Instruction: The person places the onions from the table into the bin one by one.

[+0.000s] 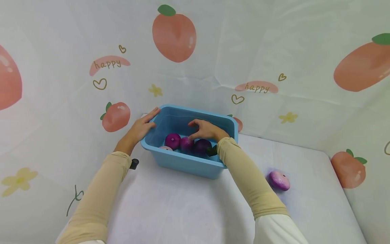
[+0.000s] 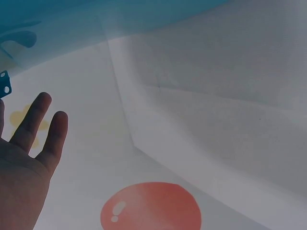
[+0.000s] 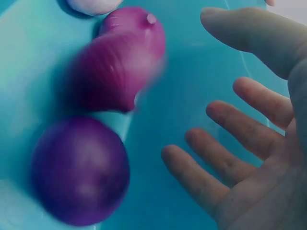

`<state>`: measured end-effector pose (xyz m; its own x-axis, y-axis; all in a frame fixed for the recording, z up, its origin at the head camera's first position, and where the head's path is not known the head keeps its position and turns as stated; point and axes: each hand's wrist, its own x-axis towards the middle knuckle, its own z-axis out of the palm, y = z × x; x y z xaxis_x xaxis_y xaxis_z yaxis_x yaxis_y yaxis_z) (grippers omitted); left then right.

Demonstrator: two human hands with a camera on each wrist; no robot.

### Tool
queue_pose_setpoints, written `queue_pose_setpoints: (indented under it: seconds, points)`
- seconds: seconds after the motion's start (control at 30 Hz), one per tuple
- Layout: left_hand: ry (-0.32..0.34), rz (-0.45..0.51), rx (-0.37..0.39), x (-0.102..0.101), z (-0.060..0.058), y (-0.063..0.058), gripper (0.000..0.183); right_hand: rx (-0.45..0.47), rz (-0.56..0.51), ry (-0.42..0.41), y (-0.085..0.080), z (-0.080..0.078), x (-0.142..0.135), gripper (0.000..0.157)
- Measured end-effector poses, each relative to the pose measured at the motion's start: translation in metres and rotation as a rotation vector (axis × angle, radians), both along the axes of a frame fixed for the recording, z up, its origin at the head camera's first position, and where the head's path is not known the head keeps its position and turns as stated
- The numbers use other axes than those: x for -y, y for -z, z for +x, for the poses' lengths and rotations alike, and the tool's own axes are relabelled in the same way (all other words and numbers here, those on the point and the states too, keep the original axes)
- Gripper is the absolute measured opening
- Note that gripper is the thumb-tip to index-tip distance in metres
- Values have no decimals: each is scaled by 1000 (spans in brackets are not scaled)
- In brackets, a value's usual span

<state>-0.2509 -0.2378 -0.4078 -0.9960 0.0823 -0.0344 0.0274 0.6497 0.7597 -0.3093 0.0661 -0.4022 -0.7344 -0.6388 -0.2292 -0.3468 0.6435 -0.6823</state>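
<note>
A light blue plastic bin [image 1: 186, 162] holds several purple, onion-like things. One magenta onion [image 1: 173, 140] has its root end up; another onion [image 1: 187, 144] lies beside it, blurred in the right wrist view. A dark purple round thing [image 3: 80, 170] sits to their right in the head view. Part of a pale pink piece [image 1: 166, 148] shows at the front left inside. My left hand [image 1: 142, 128] touches the bin's left rim, its visible fingers straight. Inside the bin, my right hand [image 1: 206, 130] hovers over the onions, fingers spread and thumb apart, holding nothing.
Another pink and purple piece [image 1: 279, 180] lies on the white tabletop [image 1: 176, 206], right of the bin and beyond my right forearm. A fruit-printed cloth wall [image 1: 207, 74] rises close behind the bin and on both sides.
</note>
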Motion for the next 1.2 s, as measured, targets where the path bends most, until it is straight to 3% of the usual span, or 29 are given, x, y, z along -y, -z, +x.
queue_pose_setpoints:
  seconds: [0.37, 0.67, 0.9, 1.07, 1.2]
  points:
    - [16, -6, -4, -2, -1, -2, 66, 10, -3, 3, -2, 1, -3, 70]
    - [11, -13, 0, -1, -1, -2, 65, -15, -191, 29, -16, 3, -2, 66]
    - [23, -15, -1, 0, 1, -1, 66, -63, -359, -8, -40, 22, -14, 59]
    - [18, -6, 4, 2, 1, -1, 66, -129, -498, 13, -47, 41, -41, 50]
    - [10, -2, 9, 3, 0, 0, 65, -206, -493, 65, -48, 53, -73, 49]
